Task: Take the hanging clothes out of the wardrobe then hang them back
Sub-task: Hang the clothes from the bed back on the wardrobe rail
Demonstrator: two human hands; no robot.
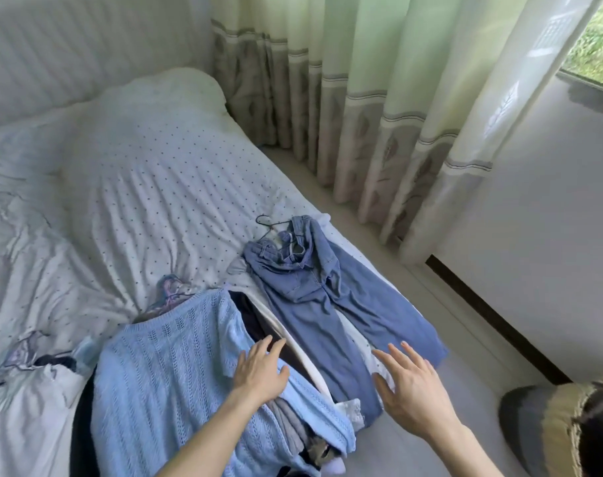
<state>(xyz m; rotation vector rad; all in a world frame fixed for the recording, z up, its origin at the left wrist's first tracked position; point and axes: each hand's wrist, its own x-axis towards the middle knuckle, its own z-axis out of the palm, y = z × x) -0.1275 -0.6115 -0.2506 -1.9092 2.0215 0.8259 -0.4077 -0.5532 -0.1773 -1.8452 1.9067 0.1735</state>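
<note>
On bed (155,166), near foot edge: heap of clothes, off the rail and out of the wardrobe. Judged roughly halfway: taking-out looks done for these pieces, hanging-back not yet begun. Light blue sweater (162,383) on top at left of heap; purplish hanger (171,287), as far as can be told, at its neck. Under sweater's right edge, in layers: dark garment (255,321), white garment (303,346), grey garment (289,421). Just beside, toward curtain (362,115): jeans (313,304), legs flat, waist bunched against thin wire hanger (269,223). Left hand (258,370): lies flat on sweater's right edge, fingers straight, grasping nothing. Right hand (406,390): fingers spread, released, over lower jeans leg and white cloth; touching or hovering, cannot tell. Containers: wardrobe out of view, contents unknown; no rail visible. Round dark-and-tan object (547,428) on floor at lower right: cannot identify, inside hidden. Left to do, by judgement: lift each piece by its hanger, carry to wardrobe, hook back on.
</note>
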